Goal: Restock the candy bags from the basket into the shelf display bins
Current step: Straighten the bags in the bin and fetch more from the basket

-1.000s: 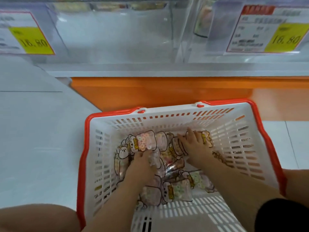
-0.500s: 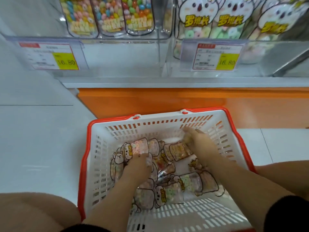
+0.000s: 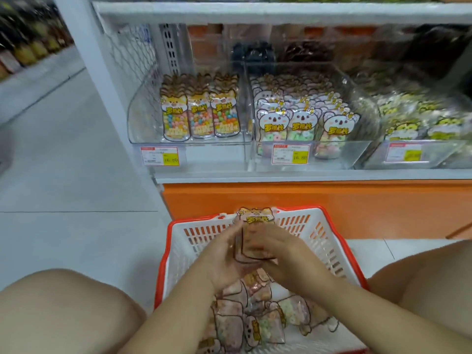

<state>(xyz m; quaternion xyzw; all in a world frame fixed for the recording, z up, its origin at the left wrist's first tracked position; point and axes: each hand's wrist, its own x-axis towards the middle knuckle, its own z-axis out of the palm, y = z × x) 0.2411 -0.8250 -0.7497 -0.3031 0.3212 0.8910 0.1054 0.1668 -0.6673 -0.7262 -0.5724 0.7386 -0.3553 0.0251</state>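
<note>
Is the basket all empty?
No, a heap of candy bags lies in the bottom of the white basket.

The left hand (image 3: pixel 224 261) and right hand (image 3: pixel 288 259) blur together for me, covering all but the top of the candy bag (image 3: pixel 256 221) they hold. I can't read the fine print on the price labels (image 3: pixel 160 156). The right bin (image 3: pixel 421 116) is smeared and cut by the frame edge; the basket (image 3: pixel 178 254) runs off the bottom
</note>
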